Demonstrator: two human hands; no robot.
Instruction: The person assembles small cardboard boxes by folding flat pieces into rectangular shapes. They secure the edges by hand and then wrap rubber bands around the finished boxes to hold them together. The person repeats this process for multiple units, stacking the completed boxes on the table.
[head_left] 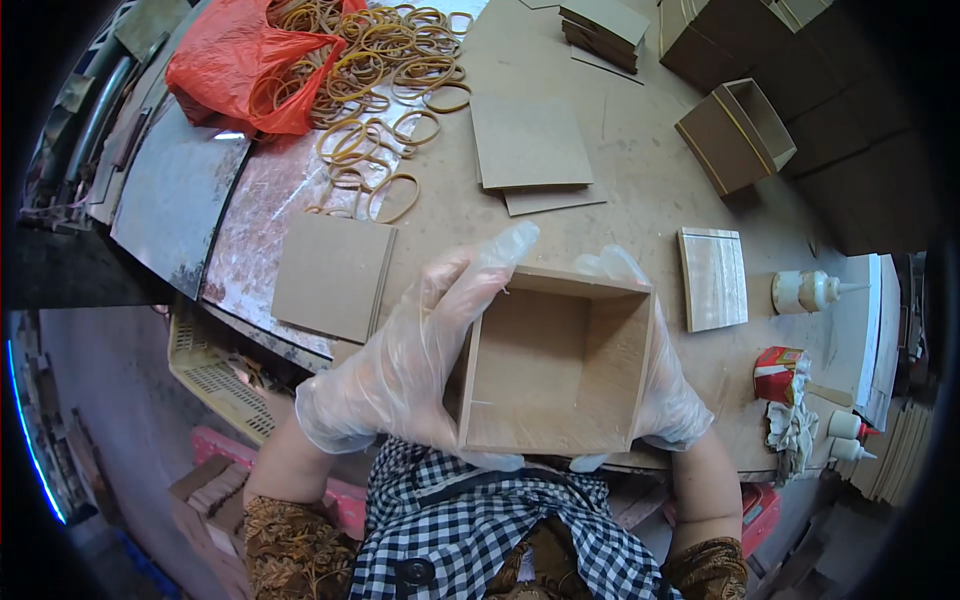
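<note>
Between my two gloved hands, at the table's near edge, is an open square wooden box point(530, 360) with its hollow side facing up. My left hand point(420, 350), in a clear plastic glove, wraps round its left wall, the index finger stretched past the far corner. On the opposite wall, my right hand point(665, 370) presses with fingers behind the far right corner and thumb low at the near side. Left of the box lies a small stack of square brown boards point(335, 275). A flat wooden piece point(713, 279) rests to the right.
Rubber bands point(385, 80) spill from a red plastic bag point(255, 70) at the far left. More boards point(530, 140) lie mid-table. A banded box point(735, 135) stands far right, near stacked boxes point(850, 120). A glue bottle point(805, 291) and a red tub point(780, 372) sit at right.
</note>
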